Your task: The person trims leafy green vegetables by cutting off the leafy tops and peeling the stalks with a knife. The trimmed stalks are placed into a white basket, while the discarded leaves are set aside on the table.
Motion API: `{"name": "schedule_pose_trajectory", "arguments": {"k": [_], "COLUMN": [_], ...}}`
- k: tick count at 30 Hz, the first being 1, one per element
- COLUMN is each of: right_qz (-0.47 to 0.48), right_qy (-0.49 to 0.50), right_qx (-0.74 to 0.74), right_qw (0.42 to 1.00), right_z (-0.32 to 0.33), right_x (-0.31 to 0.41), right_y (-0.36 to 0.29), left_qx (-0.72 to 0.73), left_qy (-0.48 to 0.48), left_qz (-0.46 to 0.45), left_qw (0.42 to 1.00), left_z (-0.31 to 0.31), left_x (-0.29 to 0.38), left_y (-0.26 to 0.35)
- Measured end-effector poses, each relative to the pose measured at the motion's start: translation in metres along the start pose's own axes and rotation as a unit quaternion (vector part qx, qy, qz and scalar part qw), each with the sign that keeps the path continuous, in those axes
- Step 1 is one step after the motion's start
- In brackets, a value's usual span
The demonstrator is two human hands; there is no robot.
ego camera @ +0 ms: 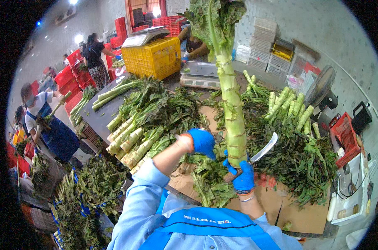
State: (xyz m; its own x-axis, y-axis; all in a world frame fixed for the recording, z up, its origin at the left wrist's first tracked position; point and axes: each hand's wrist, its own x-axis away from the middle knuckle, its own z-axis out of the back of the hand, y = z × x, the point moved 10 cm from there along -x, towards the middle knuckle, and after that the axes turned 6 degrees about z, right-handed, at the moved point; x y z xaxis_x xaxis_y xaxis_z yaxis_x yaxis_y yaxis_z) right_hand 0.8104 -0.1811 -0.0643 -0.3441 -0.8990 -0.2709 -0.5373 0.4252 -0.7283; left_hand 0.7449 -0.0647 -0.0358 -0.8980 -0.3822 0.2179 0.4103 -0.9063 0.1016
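Observation:
A thick celtuce stem [234, 115] with leaves at its top stands upright before me. Around its lower end is my right hand [241, 176], in a blue glove, which also grips the handle of a curved knife [265, 147]; the blade points up and right. My left hand [202, 143], gloved in blue, is left of the stem and apart from it, its fingers bent downward and blurred; whether it holds anything is hidden. Loose leaves [212, 181] lie below it. Trimmed celtuce [131, 140] lies piled on the left, more stems [289, 104] on the right.
Beyond the leaves are a weighing scale [199, 78] and a yellow crate [153, 59]. A fan [321, 86], a red basket [346, 139] and a white foam box [351, 200] are at the right. A co-worker [49, 122] stands left; two other people are farther back.

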Motion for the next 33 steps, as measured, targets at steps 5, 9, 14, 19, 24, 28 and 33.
{"name": "schedule_pose_trajectory", "arguments": {"k": [5,9,14,19,24,28,33], "right_qz": [0.044,0.048,0.018,0.067,0.080,0.059,0.071], "right_qy": [-0.008,0.018,-0.011,0.047,0.054,0.070,0.097], "right_qx": [0.010,0.035,0.003,-0.017,0.041,0.059,0.057], "right_qw": [0.999,0.998,1.000,0.997,0.994,0.994,0.991], "right_z": [-0.004,0.002,-0.007,-0.001,-0.004,0.002,0.003], "right_x": [0.000,0.004,0.006,-0.003,-0.002,0.000,0.003], "right_y": [-0.008,0.000,0.006,-0.007,-0.015,-0.007,-0.013], "left_qx": [0.351,0.288,0.098,0.394,0.181,-0.045,-0.081], "left_qy": [0.443,0.535,0.643,0.502,0.584,0.560,0.343], "left_qz": [0.017,0.068,0.019,-0.008,0.029,0.041,-0.162], "left_qw": [0.825,0.791,0.760,0.770,0.791,0.826,0.922], "left_z": [0.167,0.208,0.190,0.137,0.179,0.165,0.102], "left_x": [0.084,0.099,0.100,0.086,0.104,0.082,0.073], "left_y": [-0.059,-0.035,0.009,0.009,0.033,0.068,0.114]}}
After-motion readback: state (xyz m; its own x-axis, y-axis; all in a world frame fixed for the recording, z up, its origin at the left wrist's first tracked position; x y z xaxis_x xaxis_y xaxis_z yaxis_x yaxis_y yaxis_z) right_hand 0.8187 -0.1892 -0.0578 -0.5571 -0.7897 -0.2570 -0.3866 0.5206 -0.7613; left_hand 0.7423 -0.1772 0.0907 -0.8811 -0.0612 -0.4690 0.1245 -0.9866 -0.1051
